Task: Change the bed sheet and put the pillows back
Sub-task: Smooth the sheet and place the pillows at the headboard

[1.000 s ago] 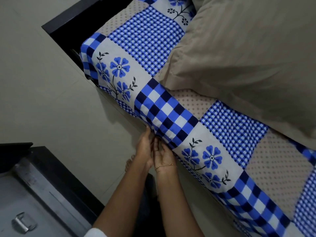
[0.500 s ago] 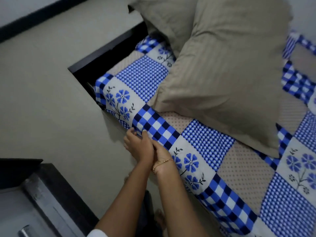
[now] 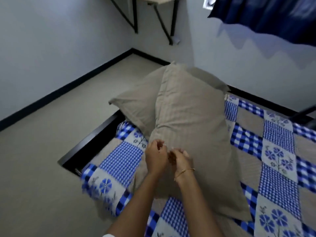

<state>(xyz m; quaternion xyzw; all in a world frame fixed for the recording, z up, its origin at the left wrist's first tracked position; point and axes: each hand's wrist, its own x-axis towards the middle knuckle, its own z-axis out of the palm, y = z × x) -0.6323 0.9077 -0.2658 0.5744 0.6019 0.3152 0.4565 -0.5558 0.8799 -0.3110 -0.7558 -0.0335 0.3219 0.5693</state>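
Both hands, left hand [image 3: 156, 155] and right hand [image 3: 180, 159], have risen from the bedsheet [image 3: 277, 151] edge; fingers loosely curled, empty, before the top pillow [image 3: 191, 117]; grip its near corners squarely.

Bed sheet [image 3: 119, 161] corner motion-blurred; curtain [image 3: 266, 16] cropped.

Both forearms enter from 6 o'clock and run toward 12 o'clock, converging slightly so the wrists sit close together near frame centre. Left hand [image 3: 156, 159]: back of hand faces the camera, fingers loosely curled, tips pointing toward 1 o'clock; nothing visibly held. Right hand [image 3: 179, 159]: just beside the left at its 3 o'clock, fingers bent with tips turned toward 10 o'clock, toward the left hand; nothing visibly held. The fingertips of the two hands are near each other; contact cannot be told, as motion blur softens them. Thin bracelet [image 3: 183, 171] on the right wrist. White sleeve edge [image 3: 109, 235] shows at the left arm, at 6 o'clock.
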